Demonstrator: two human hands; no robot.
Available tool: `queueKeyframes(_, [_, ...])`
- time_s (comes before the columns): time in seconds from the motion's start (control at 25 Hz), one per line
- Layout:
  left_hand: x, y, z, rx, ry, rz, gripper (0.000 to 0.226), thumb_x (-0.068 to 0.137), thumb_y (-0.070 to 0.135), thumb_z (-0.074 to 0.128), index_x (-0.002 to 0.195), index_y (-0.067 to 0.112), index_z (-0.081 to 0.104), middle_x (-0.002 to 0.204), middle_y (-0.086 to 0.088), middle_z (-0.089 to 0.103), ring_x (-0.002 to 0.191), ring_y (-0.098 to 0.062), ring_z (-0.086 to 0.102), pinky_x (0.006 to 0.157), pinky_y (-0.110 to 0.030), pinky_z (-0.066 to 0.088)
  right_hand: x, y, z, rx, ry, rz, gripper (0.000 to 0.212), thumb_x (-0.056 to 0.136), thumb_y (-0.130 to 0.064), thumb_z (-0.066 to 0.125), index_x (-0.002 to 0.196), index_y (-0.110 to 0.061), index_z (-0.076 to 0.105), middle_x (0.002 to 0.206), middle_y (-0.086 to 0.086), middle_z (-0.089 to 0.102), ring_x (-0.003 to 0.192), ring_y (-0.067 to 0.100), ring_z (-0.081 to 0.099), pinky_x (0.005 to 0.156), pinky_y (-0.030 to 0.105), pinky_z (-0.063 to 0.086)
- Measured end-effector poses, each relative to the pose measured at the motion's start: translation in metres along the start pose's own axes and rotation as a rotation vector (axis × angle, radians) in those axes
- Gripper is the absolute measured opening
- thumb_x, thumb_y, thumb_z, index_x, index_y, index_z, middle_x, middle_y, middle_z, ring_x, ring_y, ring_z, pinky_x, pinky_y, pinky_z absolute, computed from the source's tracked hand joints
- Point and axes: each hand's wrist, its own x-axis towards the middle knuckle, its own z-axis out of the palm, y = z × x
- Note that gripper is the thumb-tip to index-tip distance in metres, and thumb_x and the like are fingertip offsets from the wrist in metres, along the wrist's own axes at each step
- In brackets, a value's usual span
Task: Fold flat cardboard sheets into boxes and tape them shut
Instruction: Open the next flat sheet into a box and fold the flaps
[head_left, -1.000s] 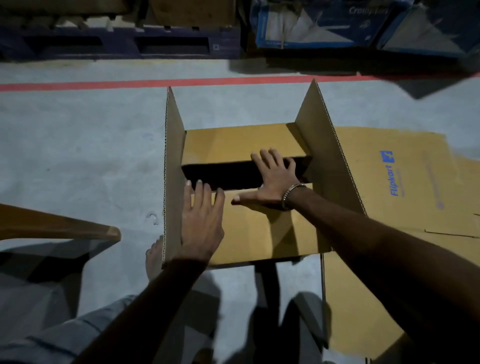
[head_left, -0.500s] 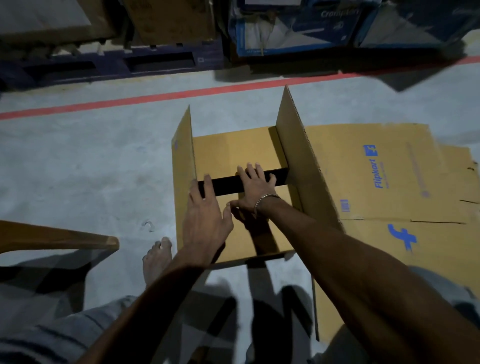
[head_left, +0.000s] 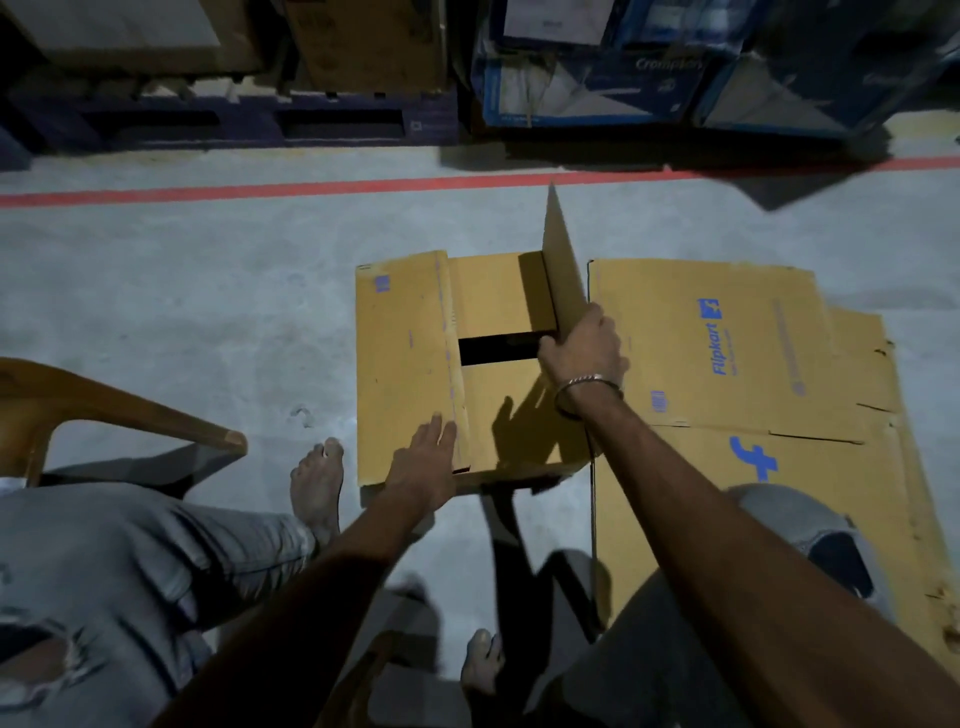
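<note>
Two hands close box (head_left: 498, 364) at frame centre, on floor: left hand (head_left: 423, 457), fingers flat, pins folded left flap (head_left: 402, 364); right hand (head_left: 582, 348) grips upright flap (head_left: 563, 265), prob. to fold it inward for taping.

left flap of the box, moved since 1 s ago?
Yes. The left flap was upright; now it lies folded down over the box opening, pressed by the left hand. The right flap stays upright.

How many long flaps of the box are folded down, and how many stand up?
1 down, 1 up. The left flap lies flat under the left hand. The right flap stands upright, gripped by the right hand.
</note>
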Motion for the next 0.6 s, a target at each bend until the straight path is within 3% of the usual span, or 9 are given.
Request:
queueKeyframes(0.16, [-0.007, -0.014, -0.006, -0.023, 0.034, -0.014, 0.069, 0.107, 0.035, 0.051, 0.165, 0.024, 0.015, 0.172, -0.015, 0.009, 0.157, -0.035, 0.017, 0.113, -0.051, 0.039, -0.026, -0.008, 0.046, -0.018, -0.165, -0.238, 0.053, 0.101, -0.043, 0.054, 0.143, -0.012, 0.045, 0.136, 0.011, 0.059, 0.125, 0.036, 0.054, 0.099, 0.052, 0.043])
queueKeyframes(0.32, [-0.008, -0.025, -0.007, -0.115, 0.076, -0.071, 0.059, 0.106, 0.039, 0.052, 0.16, 0.029, 0.032, 0.168, -0.013, 0.025, 0.152, -0.036, 0.028, 0.112, -0.051, 0.04, -0.029, 0.017, 0.093, -0.163, -0.435, -0.197, 0.034, 0.104, -0.032, 0.05, 0.134, -0.016, 0.048, 0.126, 0.013, 0.064, 0.121, 0.038, 0.057, 0.099, 0.051, 0.037])
queueKeyframes(0.48, [-0.013, -0.029, -0.016, -0.249, 0.233, -0.197, 0.035, 0.1, 0.034, 0.064, 0.131, 0.02, 0.057, 0.147, -0.01, 0.044, 0.135, -0.038, 0.046, 0.1, -0.049, 0.046, -0.019, 0.045, 0.109, -0.292, -0.389, -0.197, 0.052, 0.09, -0.029, 0.07, 0.137, -0.02, 0.049, 0.132, 0.009, 0.06, 0.124, 0.035, 0.052, 0.101, 0.052, 0.039])
queueKeyframes(0.6, [-0.026, -0.024, -0.038, -0.181, 0.2, -0.363, 0.052, 0.098, 0.052, 0.063, 0.14, 0.024, 0.051, 0.157, -0.006, 0.038, 0.142, -0.034, 0.04, 0.107, -0.045, 0.038, -0.004, 0.062, 0.111, -0.316, -0.301, -0.079, 0.08, 0.077, -0.054, 0.081, 0.14, -0.02, 0.045, 0.141, 0.009, 0.051, 0.132, 0.033, 0.044, 0.104, 0.054, 0.039])
